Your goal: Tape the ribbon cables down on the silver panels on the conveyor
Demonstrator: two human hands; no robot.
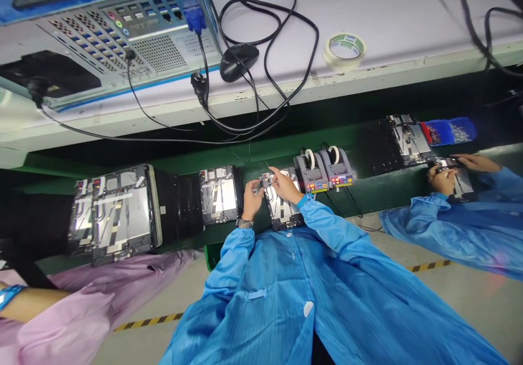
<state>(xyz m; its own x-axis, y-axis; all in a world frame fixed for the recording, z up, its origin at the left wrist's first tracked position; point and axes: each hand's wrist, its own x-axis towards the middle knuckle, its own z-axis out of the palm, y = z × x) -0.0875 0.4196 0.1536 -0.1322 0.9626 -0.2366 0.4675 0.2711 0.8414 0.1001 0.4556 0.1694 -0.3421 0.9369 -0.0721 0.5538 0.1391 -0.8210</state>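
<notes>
two bare hands work close together over a dark green work surface (245, 160). the left hand (252, 200) and the right hand (285, 186) both pinch a small black-and-metal part (266, 180), fingers clenched on it, held just above an open black-framed tablet housing (281, 207). the housing lies directly under the hands, with the sleeves of a blue striped smock (322, 229) reaching over its near edge. just right of it, two grey tape dispensers with white rolls (322, 170) stand side by side. to the left sit a similar tablet housing (218, 196), a black foam mat (177, 207) and a larger pair of housings (112, 212). farther right, a co-worker's hands (443, 180) in blue sleeves touch another housing (461, 186), near a blue bin of screws (449, 131). a pink sleeve (81, 305) shows at lower left. beyond, on a white bench (400, 5), lie a grey computer case (122, 43), a black mouse (239, 62), looped black cables (294, 43) and a roll of masking tape (344, 50).
</notes>
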